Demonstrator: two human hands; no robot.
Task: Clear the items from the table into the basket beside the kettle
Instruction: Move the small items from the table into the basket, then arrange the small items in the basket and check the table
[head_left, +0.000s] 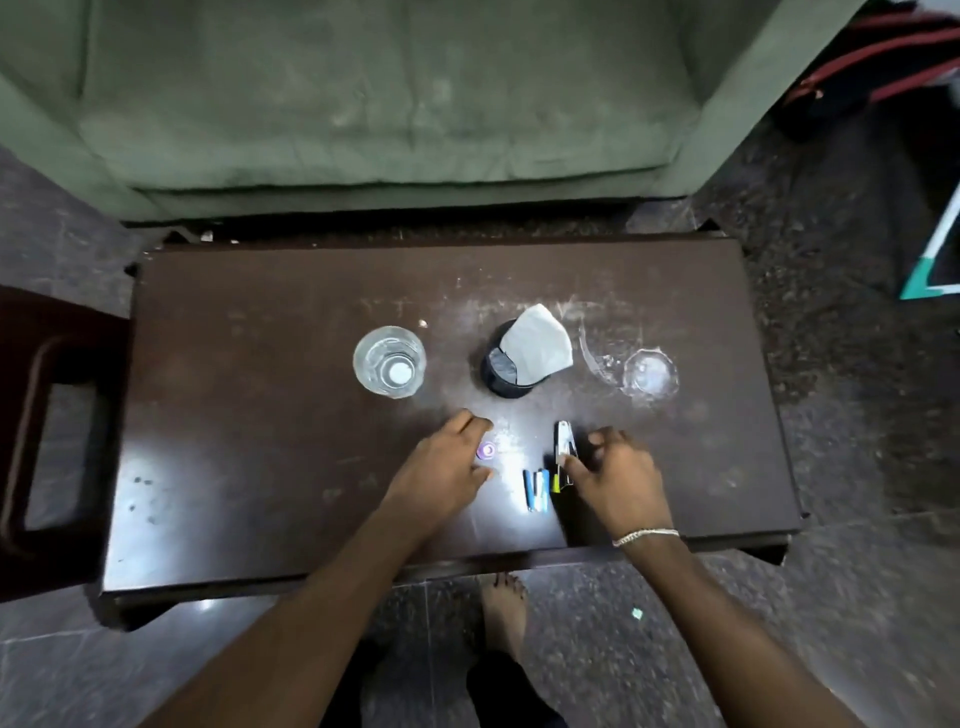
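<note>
On the dark wooden table (249, 415) lie a small purple cap-like item (487, 450), a few blue and white batteries (536, 489) and a metal stapler (563, 447). My left hand (441, 470) rests with fingers spread around the purple item, thumb and forefinger on either side of it. Fingers of my right hand (621, 483) touch the stapler's near end, beside the batteries. Neither item is lifted. No basket or kettle is in view.
Further back on the table stand a clear glass (389, 361), a dark cup with a white cloth (535, 345) in it, and a tipped clear glass (649, 375). A green sofa (363, 104) is beyond; a dark chair (47, 431) stands at left.
</note>
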